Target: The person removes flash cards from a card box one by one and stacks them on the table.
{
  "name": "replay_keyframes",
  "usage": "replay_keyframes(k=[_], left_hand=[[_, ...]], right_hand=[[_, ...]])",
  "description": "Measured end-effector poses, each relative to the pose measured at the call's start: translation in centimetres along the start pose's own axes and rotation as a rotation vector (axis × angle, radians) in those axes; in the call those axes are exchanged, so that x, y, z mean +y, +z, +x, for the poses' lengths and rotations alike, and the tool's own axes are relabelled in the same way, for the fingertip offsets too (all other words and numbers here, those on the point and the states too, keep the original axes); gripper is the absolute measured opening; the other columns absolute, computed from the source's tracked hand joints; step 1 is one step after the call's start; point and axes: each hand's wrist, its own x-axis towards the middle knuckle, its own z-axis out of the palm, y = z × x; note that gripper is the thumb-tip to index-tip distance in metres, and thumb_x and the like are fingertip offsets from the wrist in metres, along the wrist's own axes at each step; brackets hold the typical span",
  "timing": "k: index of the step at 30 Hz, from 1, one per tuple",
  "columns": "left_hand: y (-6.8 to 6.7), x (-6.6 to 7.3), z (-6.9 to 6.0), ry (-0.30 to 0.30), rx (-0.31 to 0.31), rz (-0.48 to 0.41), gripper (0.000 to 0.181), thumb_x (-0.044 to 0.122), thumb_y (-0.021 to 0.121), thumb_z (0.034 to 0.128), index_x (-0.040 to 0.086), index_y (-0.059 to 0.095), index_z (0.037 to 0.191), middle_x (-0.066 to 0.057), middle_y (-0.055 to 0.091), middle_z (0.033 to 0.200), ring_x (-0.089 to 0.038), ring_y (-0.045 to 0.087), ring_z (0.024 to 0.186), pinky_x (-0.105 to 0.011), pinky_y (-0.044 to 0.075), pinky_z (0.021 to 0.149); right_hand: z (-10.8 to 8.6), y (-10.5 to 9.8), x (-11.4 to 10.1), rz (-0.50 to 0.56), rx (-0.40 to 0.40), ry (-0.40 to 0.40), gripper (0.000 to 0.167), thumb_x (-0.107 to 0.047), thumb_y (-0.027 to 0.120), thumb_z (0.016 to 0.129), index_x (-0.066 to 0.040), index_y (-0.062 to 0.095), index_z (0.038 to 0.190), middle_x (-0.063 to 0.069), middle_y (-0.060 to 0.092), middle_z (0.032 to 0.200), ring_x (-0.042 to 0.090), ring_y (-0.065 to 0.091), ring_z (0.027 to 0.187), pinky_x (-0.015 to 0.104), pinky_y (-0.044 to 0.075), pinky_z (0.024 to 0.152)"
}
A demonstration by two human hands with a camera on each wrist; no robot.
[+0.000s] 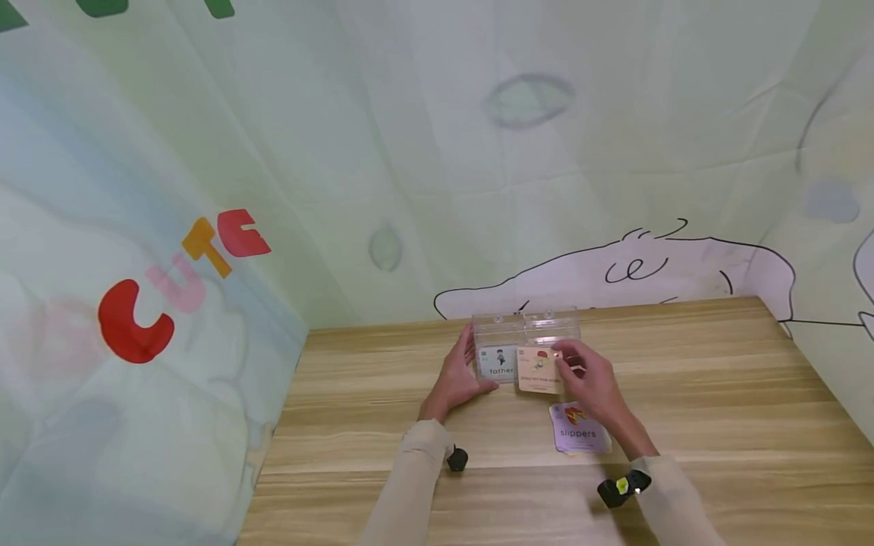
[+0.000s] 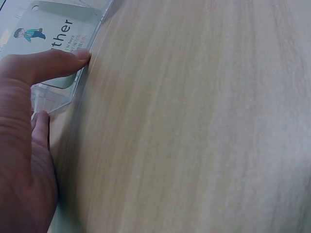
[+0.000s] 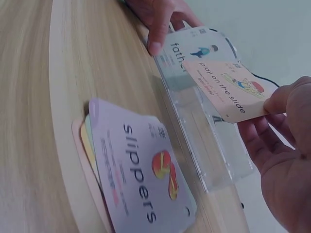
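Head view: the left hand point(image 1: 459, 381) grips the left end of the clear box point(image 1: 551, 331) on the tabletop point(image 1: 355, 394), likely so it won't slide. The father card point(image 1: 497, 362) lies in its left part. Well to the right, the right hand point(image 1: 595, 379) pinches the slide card point(image 1: 538, 373) over the box, perhaps so its words show. The slippers card point(image 1: 577, 434) tops a pile nearer, within easy reach
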Motion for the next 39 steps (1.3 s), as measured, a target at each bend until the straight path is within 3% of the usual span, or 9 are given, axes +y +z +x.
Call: replay_keyframes(k=[15,39], left_hand=[[-0.1,0.0,0.1,0.009,-0.006,-0.003,0.131,0.008,0.096,0.0705,0.023,0.010,0.168,-0.006,0.031,0.168,-0.024,0.035,0.151,-0.033,0.035,0.121],[-0.2,-0.2,0.2,0.009,-0.018,-0.006,0.132,0.008,0.096,0.0700,0.019,0.008,0.168,-0.007,0.030,0.168,-0.022,0.034,0.151,-0.029,0.033,0.121]], right_hand=[[-1.7,-2.1,0.7,-0.036,0.000,0.060,0.029,-0.006,0.062,0.103,-0.005,0.063,0.132,0.015,0.067,0.116,0.034,0.067,0.105,0.054,0.060,0.093],[-4.8,-3.9,1.9,-0.024,-0.072,0.132,0.026,-0.005,0.066,0.100,-0.002,0.067,0.127,0.012,0.067,0.110,0.029,0.066,0.103,0.031,0.061,0.086]])
